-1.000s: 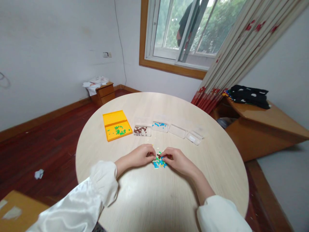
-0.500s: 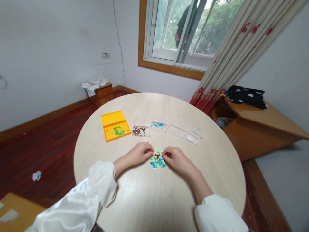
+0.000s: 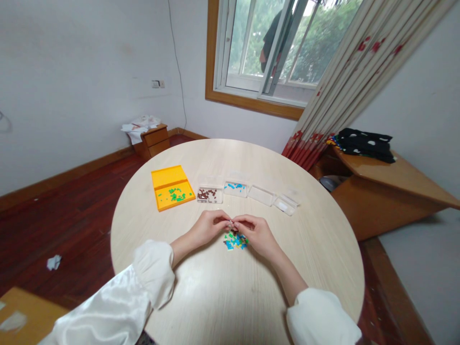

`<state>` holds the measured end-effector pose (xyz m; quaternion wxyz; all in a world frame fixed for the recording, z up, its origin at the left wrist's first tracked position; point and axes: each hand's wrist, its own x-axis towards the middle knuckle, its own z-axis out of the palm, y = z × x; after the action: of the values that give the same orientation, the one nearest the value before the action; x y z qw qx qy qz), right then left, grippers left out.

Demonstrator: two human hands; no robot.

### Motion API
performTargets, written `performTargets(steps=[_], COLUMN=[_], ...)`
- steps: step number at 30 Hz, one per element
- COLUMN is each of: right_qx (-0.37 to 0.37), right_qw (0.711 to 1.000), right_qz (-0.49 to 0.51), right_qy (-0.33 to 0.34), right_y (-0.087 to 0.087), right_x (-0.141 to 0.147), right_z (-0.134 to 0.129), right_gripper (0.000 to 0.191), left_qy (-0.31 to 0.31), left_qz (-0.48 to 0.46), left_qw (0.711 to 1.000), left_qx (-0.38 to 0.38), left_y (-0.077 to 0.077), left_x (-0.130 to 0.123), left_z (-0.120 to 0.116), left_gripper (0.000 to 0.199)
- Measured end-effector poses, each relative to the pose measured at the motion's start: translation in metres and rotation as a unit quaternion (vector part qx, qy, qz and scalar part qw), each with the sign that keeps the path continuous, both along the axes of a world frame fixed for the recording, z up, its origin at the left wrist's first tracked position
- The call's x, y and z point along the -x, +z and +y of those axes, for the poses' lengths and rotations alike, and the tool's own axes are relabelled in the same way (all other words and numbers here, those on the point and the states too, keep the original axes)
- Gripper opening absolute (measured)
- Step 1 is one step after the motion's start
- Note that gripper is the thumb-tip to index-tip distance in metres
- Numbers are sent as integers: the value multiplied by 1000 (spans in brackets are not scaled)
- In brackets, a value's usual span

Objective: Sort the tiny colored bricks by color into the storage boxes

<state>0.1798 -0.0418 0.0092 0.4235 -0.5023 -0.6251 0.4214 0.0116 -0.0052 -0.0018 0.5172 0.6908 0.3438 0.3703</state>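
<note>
On the round table (image 3: 215, 297) lies a small pile of blue, green, brown and pale pieces (image 3: 235, 241). My left hand (image 3: 209, 227) and my right hand (image 3: 257, 233) meet at the fingertips just above the pile's far edge. Both are pinched, and whatever they hold is too small to make out. Beyond them, a yellow case (image 3: 166, 177) lies open with green pieces (image 3: 177, 194) in it. Right of it, a clear box (image 3: 210, 201) holds brown pieces (image 3: 206, 193), and another clear box (image 3: 235, 193) holds blue ones (image 3: 235, 186).
Two more clear boxes (image 3: 261, 195) (image 3: 286, 205) stand at the right end of the row. A wooden cabinet (image 3: 388, 191) with dark cloth (image 3: 366, 143) is beyond the table's right edge. A person (image 3: 272, 40) shows outside the window.
My right hand has moved left and slightly away from me, over the far edge of the pile. Its fingertips now meet those of my left hand, which has shifted slightly right.
</note>
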Motion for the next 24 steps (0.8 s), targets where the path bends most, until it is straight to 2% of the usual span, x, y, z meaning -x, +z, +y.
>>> performTargets(steps=[3, 7, 11, 15, 19, 24], right_qx=[-15, -23, -16, -4, -2, -10], right_qw=[996, 972, 960, 958, 956, 955], right_qz=[-89, -230, -265, -271, -277, -279], right_qy=[7, 48, 90, 97, 98, 105], right_y=[6, 13, 14, 14, 14, 14], right_x=[-9, -20, -24, -21, -18, -16], right_z=[-1, -4, -6, -7, -7, -7], right_gripper=[15, 16, 21, 23, 26, 26], left_qy=[9, 8, 18, 34, 29, 12], left_qz=[-24, -68, -99, -109, -89, -26], left_qw=[998, 984, 964, 943, 946, 976], left_qx=[59, 162, 246, 313, 312, 217], left_y=[-3, -8, -6, 2, 4, 1], left_x=[0, -1, -1, -1, -2, 2], left_z=[4, 10, 13, 11, 10, 11], left_gripper=[7, 15, 13, 5, 6, 29])
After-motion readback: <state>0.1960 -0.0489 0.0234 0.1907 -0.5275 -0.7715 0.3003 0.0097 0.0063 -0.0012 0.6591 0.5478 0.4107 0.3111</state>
